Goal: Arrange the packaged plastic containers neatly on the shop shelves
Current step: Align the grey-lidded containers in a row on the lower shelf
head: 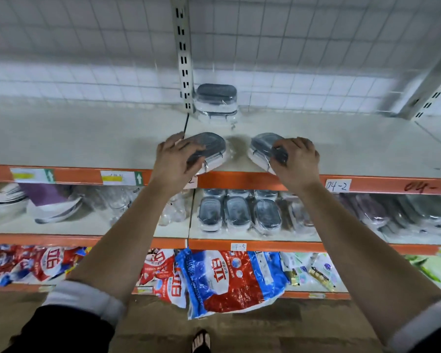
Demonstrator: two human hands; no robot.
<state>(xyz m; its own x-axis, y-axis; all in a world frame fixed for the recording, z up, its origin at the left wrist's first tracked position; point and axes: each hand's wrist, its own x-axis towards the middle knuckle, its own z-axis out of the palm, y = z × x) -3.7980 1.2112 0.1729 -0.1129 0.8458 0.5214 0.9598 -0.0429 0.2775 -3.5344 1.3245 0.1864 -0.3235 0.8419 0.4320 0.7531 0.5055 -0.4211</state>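
My left hand [175, 160] grips a wrapped oval container with a dark grey lid [210, 146] at the front of the top shelf [87, 138]. My right hand [297, 159] grips a second one [261, 146] a little to the right, tilted. The two containers lie apart, near the orange shelf edge. A stack of two more such containers [217, 103] stands at the back of the same shelf beside the metal upright [183, 59]. Several packaged containers [239, 212] sit in rows on the shelf below.
Wire grid backing [290, 47] closes the shelf behind. The middle shelf holds white and purple plastic ware [49, 202] at left and wrapped goods [392, 215] at right. Red and blue detergent bags [227, 278] hang over the bottom shelf. A sandalled foot [201, 341] stands on the floor.
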